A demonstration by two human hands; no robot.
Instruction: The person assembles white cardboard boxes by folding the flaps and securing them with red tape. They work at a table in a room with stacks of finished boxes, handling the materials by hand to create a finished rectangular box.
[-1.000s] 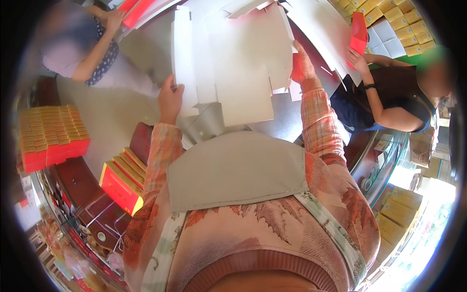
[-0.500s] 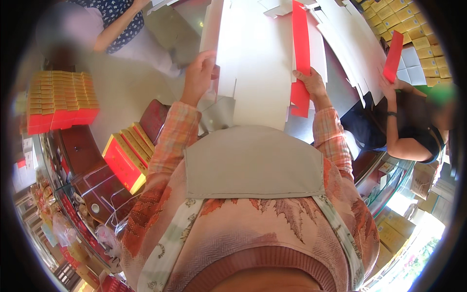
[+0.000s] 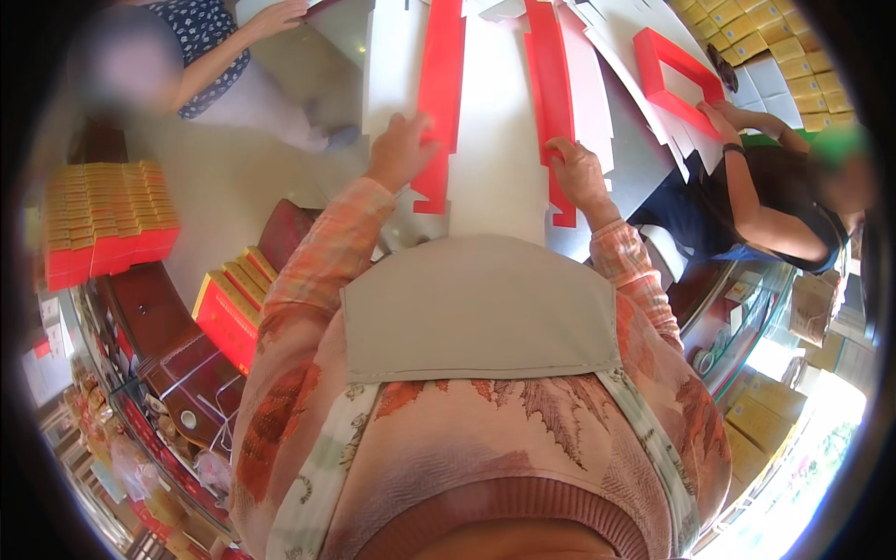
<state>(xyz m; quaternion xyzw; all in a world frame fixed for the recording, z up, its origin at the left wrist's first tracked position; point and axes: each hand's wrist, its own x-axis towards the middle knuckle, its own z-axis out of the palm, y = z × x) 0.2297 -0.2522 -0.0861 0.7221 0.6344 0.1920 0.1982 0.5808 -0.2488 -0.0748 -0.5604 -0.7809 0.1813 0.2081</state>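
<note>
A long white cardboard box blank (image 3: pixel 493 131) lies lengthwise in front of me. Its left side flap (image 3: pixel 439 89) and right side flap (image 3: pixel 551 79) are folded inward, red faces showing. Curled fingers of my left hand (image 3: pixel 399 154) grip the left flap near its close end; the thumb is partly hidden. My right hand (image 3: pixel 577 175) is closed on the right flap's outer edge, fingers bent over the red face. The near end of the blank runs behind my grey apron bib (image 3: pixel 481 308).
At right, a co-worker's hands (image 3: pixel 733 121) hold a red rectangular frame (image 3: pixel 658 89) over more white blanks (image 3: pixel 607 37). Another person's arm (image 3: pixel 224 51) reaches in at upper left. Yellow-and-red boxes (image 3: pixel 112 224) are stacked at left; several more (image 3: pixel 229 303) stand closer.
The left flap has turned inward and shows red where white was seen. My left hand has moved down slightly with it. The co-worker's red strip has become an open frame.
</note>
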